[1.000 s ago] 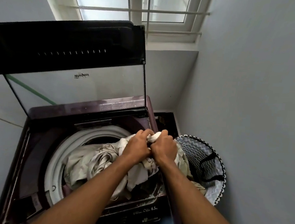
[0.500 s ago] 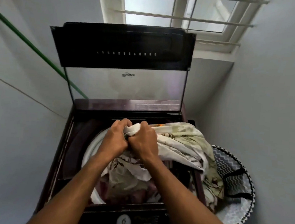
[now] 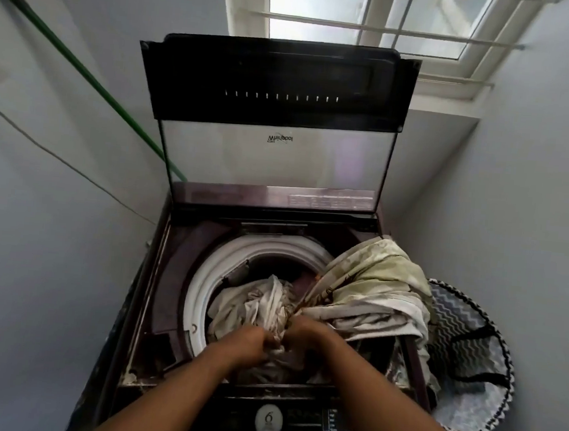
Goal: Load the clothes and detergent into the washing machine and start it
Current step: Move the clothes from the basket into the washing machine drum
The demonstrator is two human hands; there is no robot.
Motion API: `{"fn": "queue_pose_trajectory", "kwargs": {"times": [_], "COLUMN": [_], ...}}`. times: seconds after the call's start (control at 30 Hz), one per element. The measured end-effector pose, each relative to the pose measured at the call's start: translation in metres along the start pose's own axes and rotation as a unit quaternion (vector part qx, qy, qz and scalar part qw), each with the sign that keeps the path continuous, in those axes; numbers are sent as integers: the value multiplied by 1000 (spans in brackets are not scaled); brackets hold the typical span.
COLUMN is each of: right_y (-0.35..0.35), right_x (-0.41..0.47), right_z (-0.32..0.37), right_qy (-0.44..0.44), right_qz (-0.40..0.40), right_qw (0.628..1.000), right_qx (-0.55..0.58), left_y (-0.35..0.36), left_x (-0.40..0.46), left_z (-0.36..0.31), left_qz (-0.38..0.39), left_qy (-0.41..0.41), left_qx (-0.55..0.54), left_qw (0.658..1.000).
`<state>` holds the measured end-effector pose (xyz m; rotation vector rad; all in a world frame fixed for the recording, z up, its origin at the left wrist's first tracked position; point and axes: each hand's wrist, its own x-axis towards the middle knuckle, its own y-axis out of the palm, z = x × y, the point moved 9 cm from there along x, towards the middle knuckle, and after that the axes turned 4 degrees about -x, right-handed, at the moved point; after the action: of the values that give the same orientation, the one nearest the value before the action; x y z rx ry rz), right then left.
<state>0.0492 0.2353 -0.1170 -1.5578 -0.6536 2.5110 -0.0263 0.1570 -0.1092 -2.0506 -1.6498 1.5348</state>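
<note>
Both hands meet at the near rim of the drum (image 3: 201, 287). The left hand (image 3: 247, 344) and right hand (image 3: 307, 336) each have fingers curled tight into a bunch of the pale printed cloth (image 3: 366, 291). The cloth runs lengthwise from the hands up and right, part sunk in the drum, the rest heaped over the washer's (image 3: 165, 308) right edge toward the basket (image 3: 470, 352). The lid (image 3: 277, 87) stands upright.
</note>
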Motion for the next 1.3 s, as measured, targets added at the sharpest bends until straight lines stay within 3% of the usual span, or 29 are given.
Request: {"fn": "queue_pose_trajectory", "kwargs": {"times": [0.07,0.23,0.37,0.47,0.53,0.63,0.7,0.77,0.97,1.03,1.13,1.2,1.3], "right_y": [-33,-102,-143,-169,-182,-180,-168,-159,-171,-171,-177,-180,-177], "right_x": [0,-20,-57,-90,-98,-83,-63,-47,-54,-64,-90,-105,-117], "right_z": [-5,-12,-21,-36,-65,-133,-168,-179,-157,-153,-134,-114,-80], "right_qy": [-12,-45,-66,-30,54,143,137,119,28,56,100,77,7], "right_qz": [-76,-264,-399,-512,-519,-414,-346,-316,-347,-366,-460,-522,-542], "right_qw": [997,962,912,858,850,897,906,899,893,895,877,849,841], "right_qx": [-21,50,73,-26,-72,51,203,279,286,249,97,13,-4], "left_y": [-14,-60,-75,-77,-77,-71,-59,-45,-42,-48,-63,-72,-88], "left_x": [6,22,37,46,53,65,75,84,95,96,95,88,70], "left_z": [-13,-61,-112,-147,-168,-196,-214,-228,-234,-229,-220,-217,-204], "left_qz": [-37,-131,-163,-190,-211,-218,-178,-120,-100,-105,-124,-138,-161], "left_qy": [-3,30,93,139,157,154,153,140,104,105,126,151,170], "left_qx": [27,65,-8,-99,-115,-83,-58,-23,48,12,-39,-65,-111], "left_qw": [999,989,982,967,958,960,970,983,988,989,983,977,966]}}
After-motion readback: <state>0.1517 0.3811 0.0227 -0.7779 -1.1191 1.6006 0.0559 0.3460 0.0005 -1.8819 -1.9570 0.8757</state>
